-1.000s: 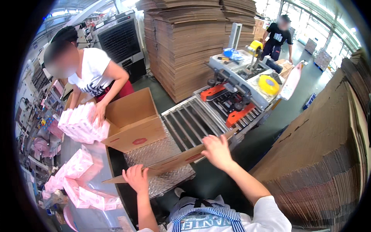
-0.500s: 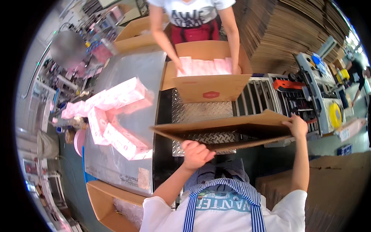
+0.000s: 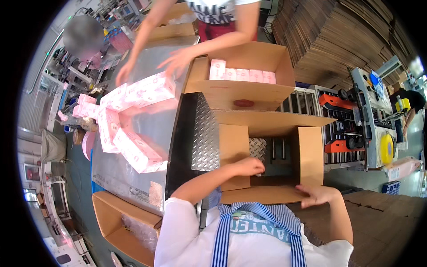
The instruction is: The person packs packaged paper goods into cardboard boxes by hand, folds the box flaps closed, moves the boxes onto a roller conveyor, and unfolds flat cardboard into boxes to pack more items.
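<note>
Open-bottomed cardboard box [image 3: 267, 155] standing on diamond-plate tabletop [image 3: 205, 133] and roller conveyor [image 3: 307, 104], centre of view, just in front of torso; four flaps spread out, plate and rollers visible through the middle. Left hand [image 3: 249, 167] inside box opening, fingers curled on edge of left flap, gripping it. Right hand [image 3: 321, 195] flat on near flap at its right corner, fingers spread, pressing rather than clenched. Both forearms entering from lower edge, over white shirt and striped apron straps.

Farther: second cardboard box [image 3: 242, 89], open top, touching far flap of first box, row of pink packs [image 3: 242, 74] lined along its far wall. Co-worker on far side, one hand [image 3: 178, 60] at left rim of that box, open; other hand [image 3: 125, 71] over loose pink packs, open, grip unclear. Pile of pink packs [image 3: 129, 120] on clear-film-covered tabletop at left. Another open carton [image 3: 120, 218] near left, below tabletop edge, clear plastic inside. Tape machine [image 3: 373, 120] at right, orange parts, yellow roll. Flat cardboard stacks [image 3: 338, 35] far right.
</note>
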Demonstrator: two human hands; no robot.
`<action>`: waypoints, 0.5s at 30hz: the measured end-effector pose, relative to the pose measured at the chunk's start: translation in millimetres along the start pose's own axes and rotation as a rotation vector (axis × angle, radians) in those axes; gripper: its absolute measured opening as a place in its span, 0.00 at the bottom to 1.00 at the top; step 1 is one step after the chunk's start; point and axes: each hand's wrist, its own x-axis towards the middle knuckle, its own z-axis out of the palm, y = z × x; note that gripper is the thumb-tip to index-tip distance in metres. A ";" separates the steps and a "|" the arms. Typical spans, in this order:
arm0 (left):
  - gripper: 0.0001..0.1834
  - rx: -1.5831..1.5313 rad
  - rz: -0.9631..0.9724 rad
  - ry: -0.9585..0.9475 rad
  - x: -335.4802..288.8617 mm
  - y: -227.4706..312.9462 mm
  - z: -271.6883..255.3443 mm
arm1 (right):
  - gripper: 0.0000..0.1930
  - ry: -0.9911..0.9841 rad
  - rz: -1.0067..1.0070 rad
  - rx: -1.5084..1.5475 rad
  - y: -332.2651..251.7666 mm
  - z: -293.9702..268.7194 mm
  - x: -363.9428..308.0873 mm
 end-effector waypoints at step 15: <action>0.18 0.841 0.034 0.682 -8.0 62.2 -12.5 | 0.23 1.439 -0.152 -0.711 -15.5 -90.9 118.2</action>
